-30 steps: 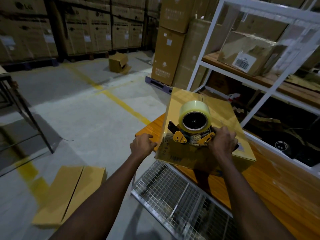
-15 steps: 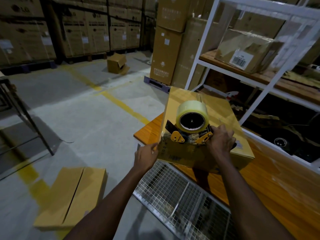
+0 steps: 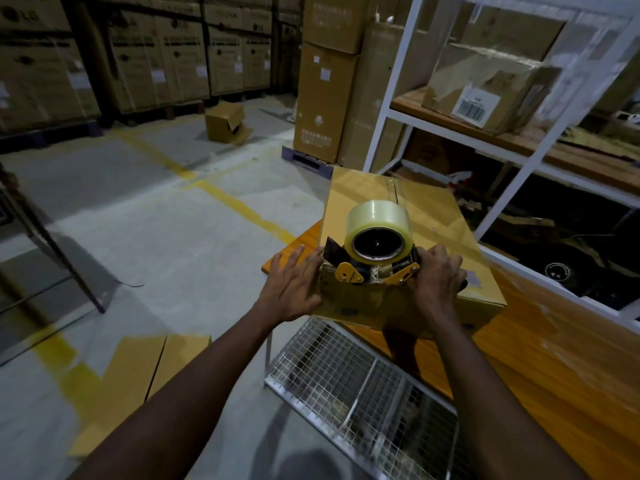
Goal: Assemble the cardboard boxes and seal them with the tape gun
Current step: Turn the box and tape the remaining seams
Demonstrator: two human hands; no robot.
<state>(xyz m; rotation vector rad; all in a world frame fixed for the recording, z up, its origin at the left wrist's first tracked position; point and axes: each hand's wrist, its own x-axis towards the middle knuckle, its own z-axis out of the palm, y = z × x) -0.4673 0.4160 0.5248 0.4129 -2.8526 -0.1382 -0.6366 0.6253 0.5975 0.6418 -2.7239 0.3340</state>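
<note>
Right hand [image 3: 437, 278] grips tape gun [image 3: 375, 252] on box [image 3: 440, 216]; left hand [image 3: 292, 285] flat

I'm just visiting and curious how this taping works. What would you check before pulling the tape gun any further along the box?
1. Right hand grips the tape gun: ok.
2. Left hand braces the box at its near left corner: ok.
3. Tape already runs down the top seam: ok.
4. Roll has plenty of tape: ok.
5. Box sits fully on the table: not ok, its near end overhangs.
6. Blade clear of fingers: cannot tell.
</note>
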